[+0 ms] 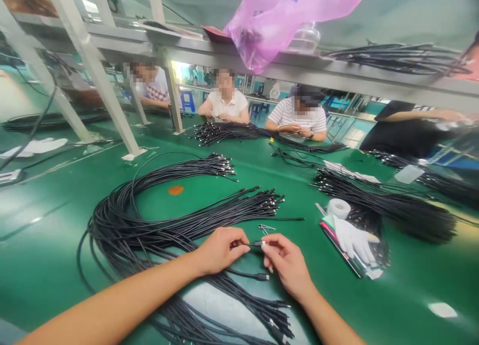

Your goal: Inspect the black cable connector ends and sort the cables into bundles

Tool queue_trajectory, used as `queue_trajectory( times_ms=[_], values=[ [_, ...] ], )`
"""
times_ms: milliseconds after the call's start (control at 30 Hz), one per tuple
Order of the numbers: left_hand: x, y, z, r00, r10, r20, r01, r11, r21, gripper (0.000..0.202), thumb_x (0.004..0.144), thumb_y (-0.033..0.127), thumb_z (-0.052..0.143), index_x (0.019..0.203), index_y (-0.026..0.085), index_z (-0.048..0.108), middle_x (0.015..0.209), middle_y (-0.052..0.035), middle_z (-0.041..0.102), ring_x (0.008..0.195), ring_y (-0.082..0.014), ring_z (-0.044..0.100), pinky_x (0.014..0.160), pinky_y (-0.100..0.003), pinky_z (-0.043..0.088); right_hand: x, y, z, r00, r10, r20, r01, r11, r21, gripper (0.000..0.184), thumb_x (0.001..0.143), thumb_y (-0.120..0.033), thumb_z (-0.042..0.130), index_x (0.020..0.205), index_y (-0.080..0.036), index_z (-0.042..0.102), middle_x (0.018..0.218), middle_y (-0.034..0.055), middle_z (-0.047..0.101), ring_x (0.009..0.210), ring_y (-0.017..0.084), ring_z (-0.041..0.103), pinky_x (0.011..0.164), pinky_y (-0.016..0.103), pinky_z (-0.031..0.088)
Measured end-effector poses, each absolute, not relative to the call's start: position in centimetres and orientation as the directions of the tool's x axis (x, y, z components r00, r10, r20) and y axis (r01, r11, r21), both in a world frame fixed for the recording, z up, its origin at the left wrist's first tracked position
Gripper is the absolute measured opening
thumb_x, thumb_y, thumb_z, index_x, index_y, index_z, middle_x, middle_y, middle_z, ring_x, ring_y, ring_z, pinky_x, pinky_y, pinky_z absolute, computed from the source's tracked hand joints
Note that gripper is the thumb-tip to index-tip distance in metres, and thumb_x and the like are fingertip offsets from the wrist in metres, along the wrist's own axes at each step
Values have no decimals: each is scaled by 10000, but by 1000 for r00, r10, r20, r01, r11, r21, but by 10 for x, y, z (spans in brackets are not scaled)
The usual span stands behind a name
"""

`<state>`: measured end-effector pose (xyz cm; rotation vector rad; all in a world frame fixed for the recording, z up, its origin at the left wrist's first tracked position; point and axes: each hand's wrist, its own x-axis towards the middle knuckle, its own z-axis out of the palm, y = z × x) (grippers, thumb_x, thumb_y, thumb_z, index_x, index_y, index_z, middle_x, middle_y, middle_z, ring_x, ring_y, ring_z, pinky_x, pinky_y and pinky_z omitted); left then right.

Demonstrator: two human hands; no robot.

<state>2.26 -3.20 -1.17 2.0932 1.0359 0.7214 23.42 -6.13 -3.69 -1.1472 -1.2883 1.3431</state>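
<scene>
My left hand and my right hand meet over the green table, both closed in a pinch on the end of one thin black cable. Its small connector sits between my fingertips. A large looped bundle of black cables lies under and to the left of my hands, with connector ends fanned out near the middle. A few loose metal bits lie just beyond my fingers.
A white glove, a tape roll and a flat packet lie to the right. More cable bundles cover the right and far side. Several people sit across the table. A shelf with a pink bag hangs overhead.
</scene>
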Motion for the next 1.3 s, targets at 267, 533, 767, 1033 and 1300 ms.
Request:
queue_trajectory(
  times_ms=[267,533,767,1033,1300],
  values=[
    [19,-31,-14,600,794,98,446,-434,783,213,961,295,532,875,166,678,691,17,655,640,-103,581,650,-193,419,236,-62,-35,-157,988,8,73,20,-997,404,871,-563,648,807,-169,590,559,-13,596,478,92,487,490,212,404],
    [20,-31,-12,658,748,86,501,-521,691,245,976,312,514,897,164,692,723,-9,685,654,-124,605,641,-208,420,240,-61,-41,-62,964,259,364,264,-893,307,981,-429,510,805,-194,600,742,32,632,666,163,582,644,291,480],
    [13,-46,8,882,472,23,385,-746,543,266,966,368,554,865,203,737,765,-44,742,720,-180,681,680,-260,451,257,-38,-58,-109,865,489,781,379,-497,389,907,-255,617,1281,-152,583,1252,145,647,1169,302,539,1006,481,438],
    [10,-52,24,913,401,-79,358,-691,628,165,949,324,595,985,250,738,872,-21,768,792,-167,701,720,-229,474,260,-35,-42,-13,953,304,910,137,-391,317,897,-207,583,1201,-132,638,1119,138,671,1055,303,573,926,432,450],
    [1,-32,16,811,584,-30,547,-739,395,133,935,317,607,977,223,691,878,-13,720,810,-170,666,720,-242,444,272,-35,-36,166,868,468,925,28,-380,305,828,-144,562,1117,-89,641,1161,199,604,1116,355,530,947,498,445]
  ],
)
